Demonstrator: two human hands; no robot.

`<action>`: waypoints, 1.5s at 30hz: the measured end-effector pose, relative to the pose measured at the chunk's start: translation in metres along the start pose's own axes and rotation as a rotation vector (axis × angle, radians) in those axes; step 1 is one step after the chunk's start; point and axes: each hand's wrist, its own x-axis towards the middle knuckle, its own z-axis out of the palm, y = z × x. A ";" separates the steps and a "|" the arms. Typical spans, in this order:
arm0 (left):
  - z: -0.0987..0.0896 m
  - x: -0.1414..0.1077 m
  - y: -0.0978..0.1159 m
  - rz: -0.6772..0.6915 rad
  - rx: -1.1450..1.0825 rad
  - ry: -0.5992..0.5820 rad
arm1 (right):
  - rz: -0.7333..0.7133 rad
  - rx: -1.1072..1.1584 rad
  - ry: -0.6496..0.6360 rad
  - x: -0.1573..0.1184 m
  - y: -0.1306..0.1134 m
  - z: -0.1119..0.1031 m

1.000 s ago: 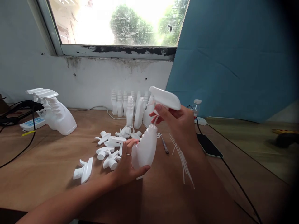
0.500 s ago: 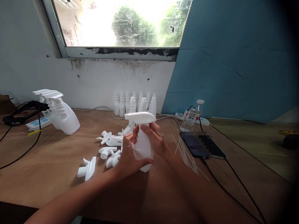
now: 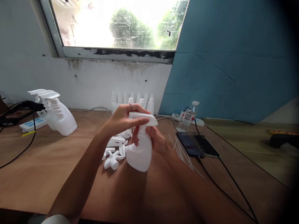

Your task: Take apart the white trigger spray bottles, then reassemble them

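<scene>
The white plastic spray bottle point(image 3: 140, 158) is roughly upright in front of the person, over the middle of the tabletop point(image 3: 102, 196); whether its base bears on the wood, I can't tell. It looks thin-walled and probably empty, so expect it to be light, quick to tip and liable to dent under a hard squeeze. Its smooth sides could slip; the ribbed, narrow neck should give the surest hold.

The glossy white trigger head point(image 3: 153, 120) sits over the neck and looks stiffer, though its trigger may give if pressed. The left hand point(image 3: 120, 117) is partly closed on it, thumb along the near side and fingers over the top. The right hand point(image 3: 160, 140) is curled closed around the neck, just under the head.

Loose white trigger heads point(image 3: 112, 161) lie beside the bottle on the left, and thin white plastic tubes point(image 3: 181, 151) on the right; those look bendy and easily scattered. Slim white bottles point(image 3: 150, 104) stand behind, near the wall.
</scene>
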 end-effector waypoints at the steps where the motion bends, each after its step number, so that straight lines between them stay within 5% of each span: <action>1: -0.001 0.001 0.000 -0.001 -0.003 -0.013 | -0.016 0.003 0.007 -0.001 0.001 0.000; 13: -0.005 -0.003 -0.009 0.013 -0.060 -0.036 | -0.028 0.106 0.066 -0.005 0.008 -0.002; 26: -0.006 -0.002 -0.009 -0.013 -0.047 -0.055 | 0.006 -0.157 0.156 -0.003 0.006 0.002; 45: -0.007 -0.002 -0.008 -0.040 -0.120 -0.114 | -0.030 -0.042 0.084 -0.003 0.007 0.003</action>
